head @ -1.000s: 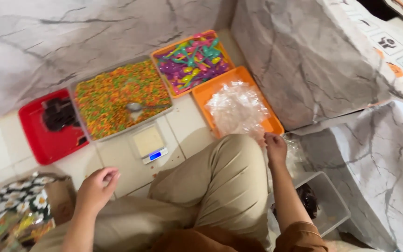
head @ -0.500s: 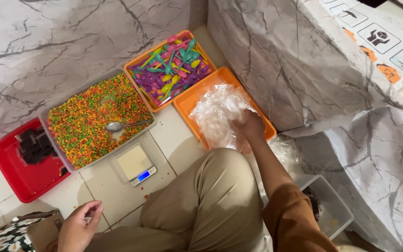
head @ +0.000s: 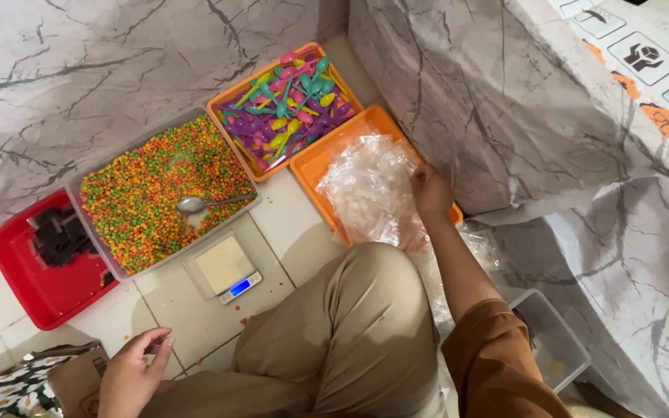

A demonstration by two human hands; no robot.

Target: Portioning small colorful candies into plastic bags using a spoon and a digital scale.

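Observation:
My right hand (head: 430, 191) reaches into the orange tray (head: 313, 162) and rests on the heap of clear plastic bags (head: 369, 190); its fingers curl into the bags. My left hand (head: 135, 373) hovers low over the tiled floor with fingers loosely apart and holds nothing. Between the hands sits a small digital scale (head: 224, 268). A grey tray (head: 75, 186) holds small orange, green and yellow pellets (head: 149, 193) with a metal spoon (head: 204, 203) lying on them.
A second orange tray (head: 233, 93) holds several coloured plastic spoons (head: 288, 112). A red tray (head: 36, 286) with dark squares (head: 57, 236) lies at the left. My bent knee (head: 350, 325) fills the middle. A clear bin (head: 555, 348) stands at the right, a cardboard box (head: 77, 379) at the bottom left.
My right hand has moved from the floor beside my knee up into the orange tray and onto the bags. My left hand has dropped lower and to the left.

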